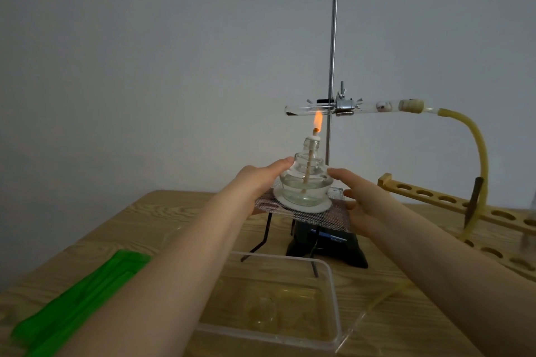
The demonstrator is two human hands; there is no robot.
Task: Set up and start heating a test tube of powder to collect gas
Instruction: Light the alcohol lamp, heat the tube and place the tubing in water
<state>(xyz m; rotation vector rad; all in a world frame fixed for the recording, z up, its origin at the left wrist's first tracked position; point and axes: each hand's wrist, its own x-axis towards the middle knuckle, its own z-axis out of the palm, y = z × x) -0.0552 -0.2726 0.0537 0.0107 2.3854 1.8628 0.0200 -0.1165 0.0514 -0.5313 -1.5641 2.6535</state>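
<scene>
A glass test tube (307, 109) lies level in a metal clamp (344, 106) on the stand rod (333, 38), with dark powder at its closed left end. A stopper (410, 105) and a yellow hose (478, 142) leave its right end. A lit alcohol lamp (304, 182) sits on wire gauze (319, 219) over a tripod (265, 236), and its flame (318, 120) reaches the tube. My left hand (261, 180) grips the gauze's left edge, fingertips by the lamp. My right hand (358, 200) grips the right edge.
A clear plastic tray (333, 284) lies on the wooden table (179, 211) in front of the tripod. A green tray (81, 298) lies at the near left. A wooden test tube rack (452, 200) stands at the right, where the hose drops. The black stand base (333, 249) is under the gauze.
</scene>
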